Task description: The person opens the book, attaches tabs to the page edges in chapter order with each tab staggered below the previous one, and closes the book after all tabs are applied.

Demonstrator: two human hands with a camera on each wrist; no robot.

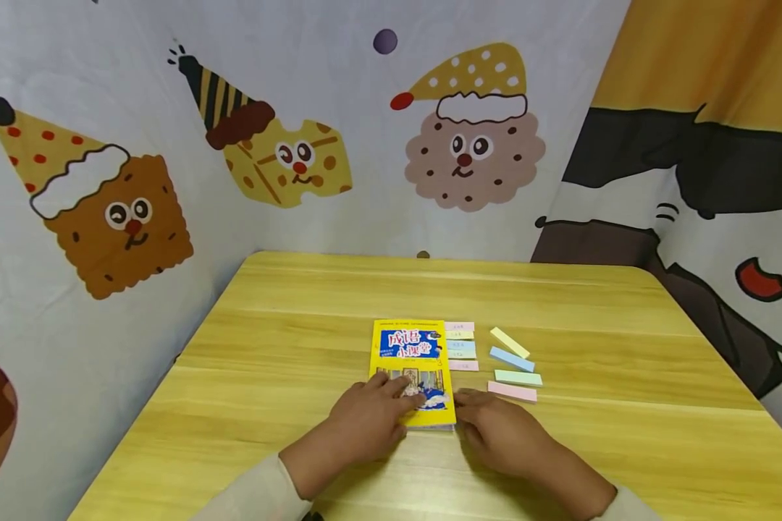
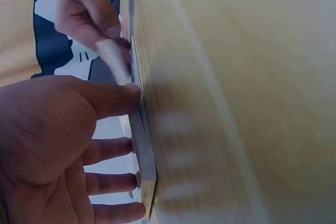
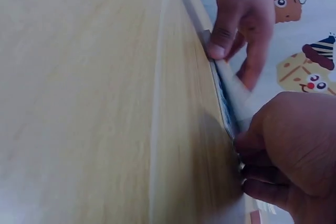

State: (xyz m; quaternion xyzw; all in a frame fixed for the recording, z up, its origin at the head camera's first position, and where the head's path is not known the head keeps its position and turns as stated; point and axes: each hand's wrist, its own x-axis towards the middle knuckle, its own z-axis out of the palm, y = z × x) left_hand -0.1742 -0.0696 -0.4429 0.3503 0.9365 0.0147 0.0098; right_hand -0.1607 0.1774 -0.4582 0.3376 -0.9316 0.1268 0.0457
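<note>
A yellow book [image 1: 381, 354] with a blue title panel lies on the wooden table in the head view. Paper tabs with handwriting [image 1: 461, 347] stick out past its right edge. My left hand [image 1: 371, 420] rests on the lower part of the cover with fingers extended, its thumb by the bottom edge. At the book's lower right edge, my right hand [image 1: 505, 434] has curled fingers that pinch the edge. Both wrist views show a pale, blurred flap [image 2: 113, 59] raised at the book between the hands; whether it is cover or pages I cannot tell.
Right of the tabs lie narrow sticky-note pads: yellow [image 1: 510, 342], blue [image 1: 512, 359], green [image 1: 518, 378] and pink [image 1: 512, 391], the pink one close to my right hand. Behind the table [image 1: 287, 311] hangs a cloth [image 1: 365, 224] printed with cartoon figures.
</note>
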